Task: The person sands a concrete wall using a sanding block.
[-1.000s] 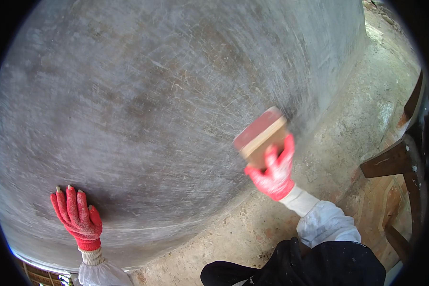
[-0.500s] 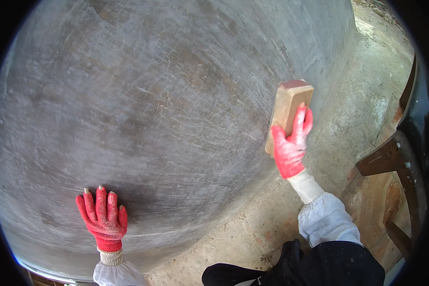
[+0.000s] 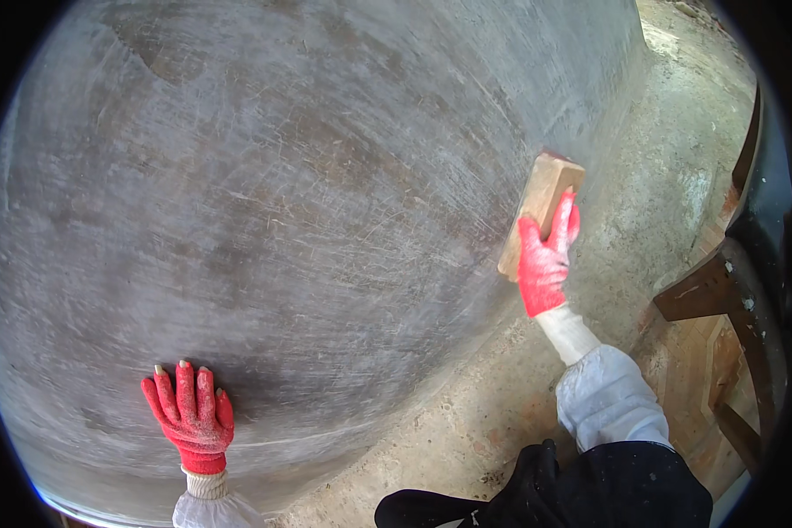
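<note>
Grey and streaked with fine pale scratches, a broad curved surface [image 3: 282, 220] fills most of the head view, bulging outward and bending toward the dark rim of the lens. Along its lower right edge runs a rough, stained ledge [image 3: 466, 400] in pale beige and grey, and beyond that, at the far right, a dark brown angular piece [image 3: 700, 292] with pale specks stands over brownish flooring [image 3: 691, 352]. At lower left, the red-gloved left hand [image 3: 194, 421] rests on the grey surface, palm down, its fingers straight and slightly spread. Well apart from it, toward the right, the red-gloved right hand [image 3: 547, 264] grips a tan block [image 3: 537, 195], thumb on one side and a finger stretched along its back. Reddish colour shows at the block's upper end; the block sits tilted, upper end leaning right, up against the curved surface near where that meets the ledge. Its underside is hidden. White sleeves [image 3: 612, 400] with cream knitted cuffs [image 3: 567, 334] cover both forearms. Black clothing [image 3: 598, 493] enters from the lower edge, carrying a small pale mark [image 3: 466, 517] too small to make out as lettering or pattern.
</note>
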`<state>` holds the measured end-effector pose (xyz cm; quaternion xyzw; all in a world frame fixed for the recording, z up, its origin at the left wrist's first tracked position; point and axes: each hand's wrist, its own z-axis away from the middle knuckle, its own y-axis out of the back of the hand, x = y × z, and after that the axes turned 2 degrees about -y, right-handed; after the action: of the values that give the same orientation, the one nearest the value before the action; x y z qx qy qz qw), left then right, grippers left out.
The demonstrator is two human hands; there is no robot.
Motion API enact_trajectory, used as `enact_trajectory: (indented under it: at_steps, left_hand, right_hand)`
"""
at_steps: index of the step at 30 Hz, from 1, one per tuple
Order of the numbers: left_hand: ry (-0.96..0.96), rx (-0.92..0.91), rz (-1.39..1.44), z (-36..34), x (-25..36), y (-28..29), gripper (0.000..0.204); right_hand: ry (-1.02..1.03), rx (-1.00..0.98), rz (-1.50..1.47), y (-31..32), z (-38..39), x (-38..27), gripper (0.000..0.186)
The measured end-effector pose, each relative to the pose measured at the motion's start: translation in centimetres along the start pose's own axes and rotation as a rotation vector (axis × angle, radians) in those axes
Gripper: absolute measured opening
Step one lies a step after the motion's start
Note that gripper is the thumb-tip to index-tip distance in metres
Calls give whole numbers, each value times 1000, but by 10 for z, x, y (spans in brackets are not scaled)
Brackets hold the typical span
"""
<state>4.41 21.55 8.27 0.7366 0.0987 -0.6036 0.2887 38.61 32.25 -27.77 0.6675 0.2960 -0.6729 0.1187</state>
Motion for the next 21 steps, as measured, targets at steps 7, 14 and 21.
enact_trajectory:
  at_steps: [7, 14, 21]
  left_hand:
    - [-41, 17, 17, -10, 2, 0, 45]
    - [-36, 15, 1, -8, 1, 2, 44]
    - [-37, -6, 1, -2, -1, 1, 43]
  right_hand:
    - [845, -603, -30, 8, 101, 13, 69]
    - [-69, 50, 135, 10, 3, 61, 94]
    - [684, -490, -37, -4, 95, -47, 96]
